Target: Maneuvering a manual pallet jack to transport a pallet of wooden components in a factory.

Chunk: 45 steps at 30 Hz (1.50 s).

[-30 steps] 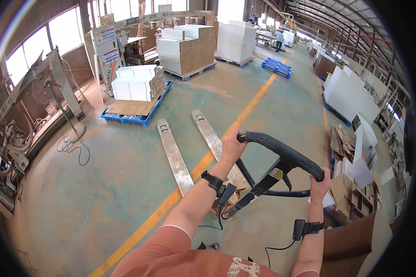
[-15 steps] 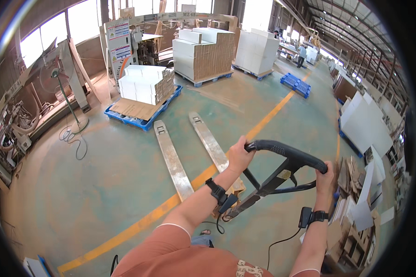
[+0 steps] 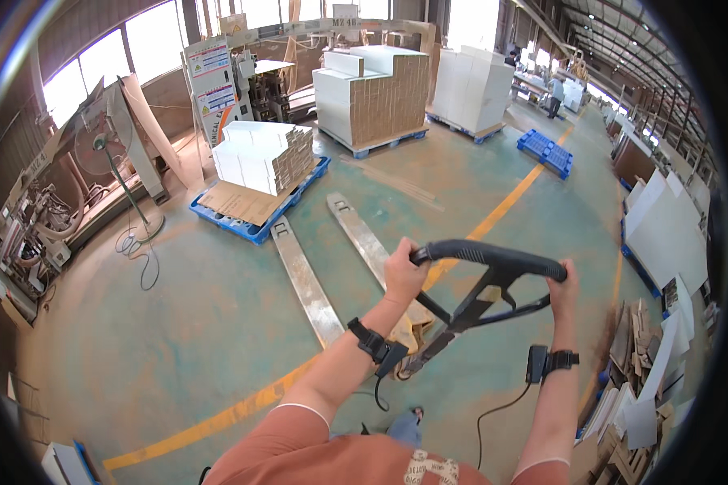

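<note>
Both of my hands grip the black loop handle of a pallet jack. My left hand is closed round the handle's left end, and my right hand round its right end. Below the handle, the shaft runs down to the jack's yellowish base. Two worn metal forks, the left one and the right one, reach forward low over the floor. Just past the left fork's tip is a blue pallet bearing cardboard and a stack of white panels.
Farther back stand a taller panel stack and a white stack on pallets. A bare blue pallet lies near the yellow line. At left are a fan and machinery; at right, scrap boards. A person stands far off.
The jack has moved forward, and its left fork tip is closer to the loaded blue pallet. The handle has shifted slightly left, while the background stacks have slid right in view.
</note>
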Available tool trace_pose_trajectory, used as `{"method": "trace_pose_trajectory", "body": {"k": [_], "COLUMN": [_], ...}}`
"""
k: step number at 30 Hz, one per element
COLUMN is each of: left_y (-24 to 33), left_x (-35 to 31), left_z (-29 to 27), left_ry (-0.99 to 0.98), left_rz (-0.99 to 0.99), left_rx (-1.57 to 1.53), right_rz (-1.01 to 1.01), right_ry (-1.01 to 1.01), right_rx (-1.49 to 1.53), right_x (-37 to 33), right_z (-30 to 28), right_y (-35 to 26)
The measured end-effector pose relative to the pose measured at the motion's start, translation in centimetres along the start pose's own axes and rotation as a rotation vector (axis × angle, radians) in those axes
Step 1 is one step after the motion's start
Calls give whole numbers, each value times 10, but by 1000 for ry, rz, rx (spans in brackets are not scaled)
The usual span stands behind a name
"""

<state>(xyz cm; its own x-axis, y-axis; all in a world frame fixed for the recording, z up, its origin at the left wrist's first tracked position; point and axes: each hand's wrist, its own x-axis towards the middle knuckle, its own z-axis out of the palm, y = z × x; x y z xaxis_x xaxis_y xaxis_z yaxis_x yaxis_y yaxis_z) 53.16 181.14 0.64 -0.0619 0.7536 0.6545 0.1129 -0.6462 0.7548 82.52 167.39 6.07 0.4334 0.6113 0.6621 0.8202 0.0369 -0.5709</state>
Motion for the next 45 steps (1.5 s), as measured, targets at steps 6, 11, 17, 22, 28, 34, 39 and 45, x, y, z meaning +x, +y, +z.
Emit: {"method": "trace_pose_trajectory", "body": {"k": [6,11,17,22,28,34,39,45], "left_y": [-35,-65,-90,-126,-172,-220,-248,-286], "left_x": [43,80,130,166,213,270,313,366], "left_z": [17,28,56,68,90,125,162,191], "left_ry": [146,236,312,355,401,360,367,410], "left_rz": [15,34,6,34,56,77,68,60], "left_rx": [133,232,330,376,327,313,302,356], "right_rz": [-49,-36,-165,-161,-252,-228,-271,-269], "right_ry": [-55,-108,-108,-144,-84,-44,6,-20], "right_rx": [103,153,232,292,223,243,244,227], "right_x": [57,97,159,195,224,272,331,401], "right_z": [65,110,159,194,231,273,315,373], "right_y": [31,35,58,61,71,88,118,141]}}
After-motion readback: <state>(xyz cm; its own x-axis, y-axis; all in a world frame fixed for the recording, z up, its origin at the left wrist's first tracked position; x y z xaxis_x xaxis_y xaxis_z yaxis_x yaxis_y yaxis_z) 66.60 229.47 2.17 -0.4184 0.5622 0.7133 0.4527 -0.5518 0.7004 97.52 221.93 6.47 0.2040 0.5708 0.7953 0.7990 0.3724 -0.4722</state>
